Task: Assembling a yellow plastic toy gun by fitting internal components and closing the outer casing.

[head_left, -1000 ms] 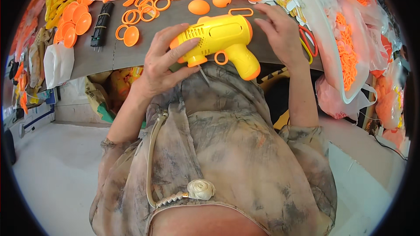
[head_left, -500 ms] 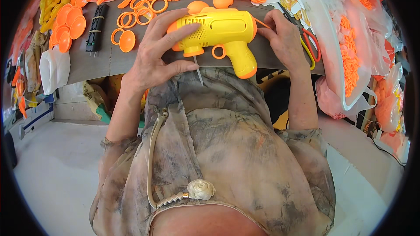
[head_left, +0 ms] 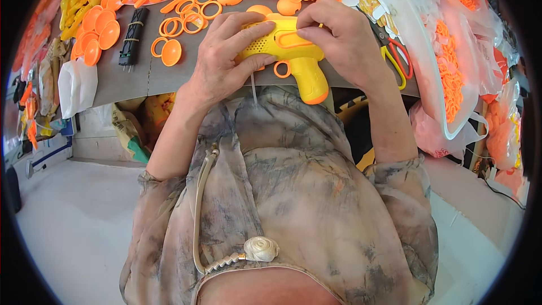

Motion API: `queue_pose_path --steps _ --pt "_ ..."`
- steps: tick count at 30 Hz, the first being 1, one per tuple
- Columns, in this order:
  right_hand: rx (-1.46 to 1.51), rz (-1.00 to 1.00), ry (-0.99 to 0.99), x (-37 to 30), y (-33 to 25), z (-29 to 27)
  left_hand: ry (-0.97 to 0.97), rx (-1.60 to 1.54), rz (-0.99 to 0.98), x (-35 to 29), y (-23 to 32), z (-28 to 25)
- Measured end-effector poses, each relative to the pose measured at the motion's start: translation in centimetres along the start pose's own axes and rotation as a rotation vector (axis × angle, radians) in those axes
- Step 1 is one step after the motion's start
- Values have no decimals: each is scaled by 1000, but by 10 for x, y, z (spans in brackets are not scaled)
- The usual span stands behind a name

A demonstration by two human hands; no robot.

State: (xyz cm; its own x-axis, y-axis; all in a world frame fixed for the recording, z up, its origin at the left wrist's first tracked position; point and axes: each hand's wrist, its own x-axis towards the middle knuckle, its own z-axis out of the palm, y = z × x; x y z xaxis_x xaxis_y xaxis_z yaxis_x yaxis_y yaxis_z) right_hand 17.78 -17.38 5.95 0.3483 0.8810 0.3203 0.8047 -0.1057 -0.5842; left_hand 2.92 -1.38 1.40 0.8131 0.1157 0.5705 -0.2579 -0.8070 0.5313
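The left hand (head_left: 223, 59) wraps its curled fingers around the rear of a yellow plastic pistol-shaped toy (head_left: 285, 51), steadying it at the edge of the grey worktable (head_left: 141, 79). The right hand (head_left: 339, 39) presses closed fingertips onto an orange oval insert on the toy's top, apparently seating it, while loose orange plastic rings (head_left: 186, 17) lie just beyond.

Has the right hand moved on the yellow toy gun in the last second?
Yes. The right hand has slid from the gun's far end onto the top of the yellow toy gun, toward the left hand.
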Motion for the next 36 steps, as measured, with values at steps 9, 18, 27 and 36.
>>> queue_pose_path --steps 9,18,27,36 --pt "-172 59 37 1 -14 8 30 -2 26 -2 -2 0" --pt "-270 97 128 -12 -21 13 39 196 195 -2 -2 9" --pt "113 252 475 -44 30 -17 38 76 90 -2 5 0" --pt "-447 333 387 -52 89 -42 75 -9 -26 -8 2 3"
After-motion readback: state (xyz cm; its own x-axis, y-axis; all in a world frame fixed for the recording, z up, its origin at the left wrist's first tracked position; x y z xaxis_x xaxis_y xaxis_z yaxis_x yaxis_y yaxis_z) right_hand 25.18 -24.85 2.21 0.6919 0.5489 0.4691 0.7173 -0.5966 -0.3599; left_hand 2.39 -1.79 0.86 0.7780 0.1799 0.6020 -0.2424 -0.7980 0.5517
